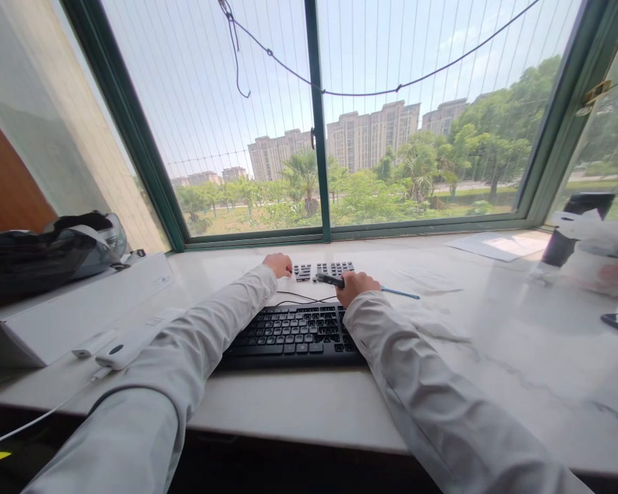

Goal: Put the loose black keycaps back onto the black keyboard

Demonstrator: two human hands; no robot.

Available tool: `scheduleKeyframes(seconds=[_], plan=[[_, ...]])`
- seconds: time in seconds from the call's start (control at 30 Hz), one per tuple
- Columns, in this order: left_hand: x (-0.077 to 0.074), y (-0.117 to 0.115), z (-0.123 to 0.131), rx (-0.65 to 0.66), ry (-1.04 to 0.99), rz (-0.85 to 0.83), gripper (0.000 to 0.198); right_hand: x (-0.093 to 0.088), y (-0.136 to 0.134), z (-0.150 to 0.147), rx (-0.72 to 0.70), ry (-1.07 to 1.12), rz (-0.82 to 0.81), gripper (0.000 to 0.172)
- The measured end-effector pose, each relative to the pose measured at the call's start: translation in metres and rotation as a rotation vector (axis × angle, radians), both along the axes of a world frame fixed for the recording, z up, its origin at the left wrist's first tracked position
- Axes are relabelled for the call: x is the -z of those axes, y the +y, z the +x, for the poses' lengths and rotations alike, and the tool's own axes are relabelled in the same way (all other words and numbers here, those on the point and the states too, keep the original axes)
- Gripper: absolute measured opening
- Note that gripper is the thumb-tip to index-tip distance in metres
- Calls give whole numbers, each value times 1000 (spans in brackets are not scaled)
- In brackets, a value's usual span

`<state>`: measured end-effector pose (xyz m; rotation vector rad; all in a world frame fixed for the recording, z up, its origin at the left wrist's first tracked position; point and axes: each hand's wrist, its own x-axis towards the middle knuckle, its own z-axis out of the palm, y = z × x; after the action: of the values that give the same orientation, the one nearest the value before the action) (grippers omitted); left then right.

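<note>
A black keyboard (293,335) lies near the counter's front edge, partly hidden by my sleeves. Many of its keycaps are off, with bare sockets showing at the right side. Beyond it, loose black keycaps (334,267) stand in rows on the white surface. My left hand (278,264) is at the left end of these rows with its fingers curled together; whatever they hold is hidden. My right hand (359,285) is closed around a slim black tool (330,279), which points left over the near edge of the keycaps. The tool's exact kind is unclear.
Right of my right hand lies a thin blue stick (400,293). A white box (77,309) carrying a black bag (51,250) and white devices (128,346) are at left. Clear plastic bags (437,322), paper (494,245) and a plastic-wrapped container (602,257) are at right. A window (319,123) stands behind.
</note>
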<state>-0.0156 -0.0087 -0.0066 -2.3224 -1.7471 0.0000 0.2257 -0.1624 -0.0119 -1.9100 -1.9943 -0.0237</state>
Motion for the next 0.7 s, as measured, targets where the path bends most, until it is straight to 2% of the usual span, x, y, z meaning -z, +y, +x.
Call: scheduleKeyframes(seconds=[0.27, 0.7], plan=[[7, 14, -1, -1, 40, 11, 31, -1, -2, -2, 3, -13, 5, 29], [11, 19, -3, -7, 59, 13, 30, -5, -5, -3, -4, -48, -9, 28]])
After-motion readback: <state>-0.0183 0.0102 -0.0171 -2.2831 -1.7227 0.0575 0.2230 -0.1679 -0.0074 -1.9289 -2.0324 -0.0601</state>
